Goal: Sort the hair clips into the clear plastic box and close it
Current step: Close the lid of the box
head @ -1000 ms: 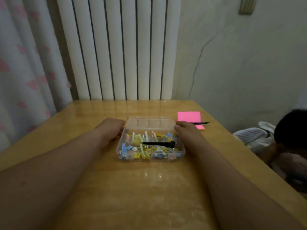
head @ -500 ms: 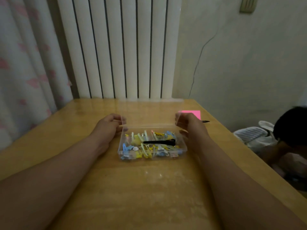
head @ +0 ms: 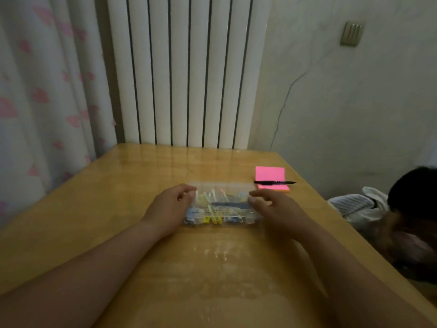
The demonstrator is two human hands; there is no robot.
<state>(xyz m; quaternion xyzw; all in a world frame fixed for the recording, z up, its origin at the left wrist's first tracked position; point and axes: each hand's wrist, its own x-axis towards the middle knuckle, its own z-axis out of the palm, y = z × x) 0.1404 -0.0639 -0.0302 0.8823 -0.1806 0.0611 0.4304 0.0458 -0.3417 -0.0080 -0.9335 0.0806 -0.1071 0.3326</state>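
Hair clips point(head: 214, 220) lie packed in the clear plastic box point(head: 250, 218) on the wooden table point(head: 212, 275), a hand at each end of it.

The left hand point(head: 170, 207) curls its fingers at the box's left end and seems to pinch the corner of the lid point(head: 220, 187). The right hand point(head: 276, 209) hooks its fingers over the right end, though blur hides the exact grip. Holding both ends likely keeps the lid level as it seats; whether it has latched cannot be told. Just beyond the box's right corner a black pen point(head: 274, 182) lies across a pink sticky-note pad point(head: 270, 174), clear of the lid. Farther behind the box stands a white radiator point(head: 186, 67), and a dark-haired person point(head: 411, 195) sits well to its right.
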